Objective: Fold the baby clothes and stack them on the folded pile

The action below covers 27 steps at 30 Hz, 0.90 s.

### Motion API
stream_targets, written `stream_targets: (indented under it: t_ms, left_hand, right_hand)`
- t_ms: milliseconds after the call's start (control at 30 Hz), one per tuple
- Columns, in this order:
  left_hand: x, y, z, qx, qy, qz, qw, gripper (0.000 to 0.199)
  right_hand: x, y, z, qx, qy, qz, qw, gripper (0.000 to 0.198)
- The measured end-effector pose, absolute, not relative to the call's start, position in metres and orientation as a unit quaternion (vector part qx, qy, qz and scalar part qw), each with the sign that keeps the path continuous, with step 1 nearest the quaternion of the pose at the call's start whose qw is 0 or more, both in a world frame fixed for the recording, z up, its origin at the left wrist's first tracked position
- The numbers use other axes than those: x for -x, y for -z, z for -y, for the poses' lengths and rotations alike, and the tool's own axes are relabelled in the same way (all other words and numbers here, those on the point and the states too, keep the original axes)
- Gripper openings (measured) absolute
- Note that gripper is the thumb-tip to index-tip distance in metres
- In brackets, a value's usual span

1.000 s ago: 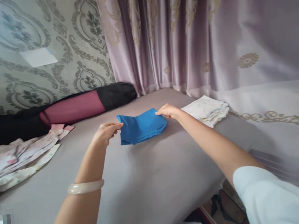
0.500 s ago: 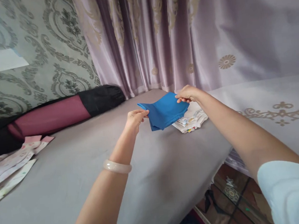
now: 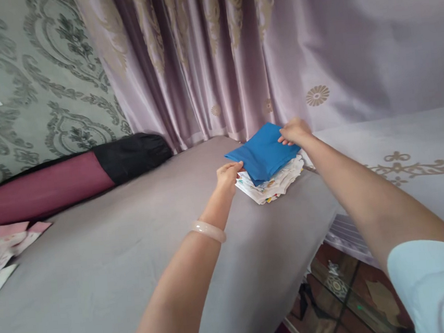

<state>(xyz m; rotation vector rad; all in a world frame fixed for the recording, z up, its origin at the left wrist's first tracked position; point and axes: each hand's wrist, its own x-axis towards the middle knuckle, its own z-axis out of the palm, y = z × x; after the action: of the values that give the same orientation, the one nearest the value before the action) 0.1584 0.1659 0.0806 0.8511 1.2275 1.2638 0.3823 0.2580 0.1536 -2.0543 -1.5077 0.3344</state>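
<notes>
A folded blue cloth [image 3: 265, 151] is stretched between my two hands, over a stack of folded white printed cloths [image 3: 275, 187]. My left hand [image 3: 228, 175] pinches its near left edge between thumb and fingers, and a pale bangle [image 3: 208, 230] circles that wrist. At the right edge of the blue cloth, my right hand [image 3: 295, 131] has its fingers closed on the fabric; that hand is slightly blurred. The blue cloth covers most of the stack's top, so whether it rests fully on it I cannot tell.
The stack lies on a grey bedsheet [image 3: 117, 260] near the bed's far right corner. A black and maroon long bag [image 3: 58, 177] lies along the wall, with patterned cloths [image 3: 6, 250] at the left. Purple curtains [image 3: 196, 59] hang behind. Tiled floor [image 3: 337, 302] shows below right.
Both hands have carried the blue cloth rightward relative to the bed, and it now lies over the white stack. The view has turned a little to the right.
</notes>
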Motion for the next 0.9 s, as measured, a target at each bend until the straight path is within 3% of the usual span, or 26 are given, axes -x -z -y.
stream_targets:
  t_ms: [167,900]
  left_hand:
    - [-0.182,-0.067,-0.169,-0.332,-0.519,-0.522,0.590,0.021]
    - [-0.188,-0.020,-0.176,-0.321,-0.473,-0.537,0.620,0.035]
  right_hand:
    - [-0.389,-0.151,-0.253,0.799,-0.092,0.549,0.227,0.030]
    - [-0.407,-0.108,-0.271,0.810,-0.110,0.545,0.187,0.030]
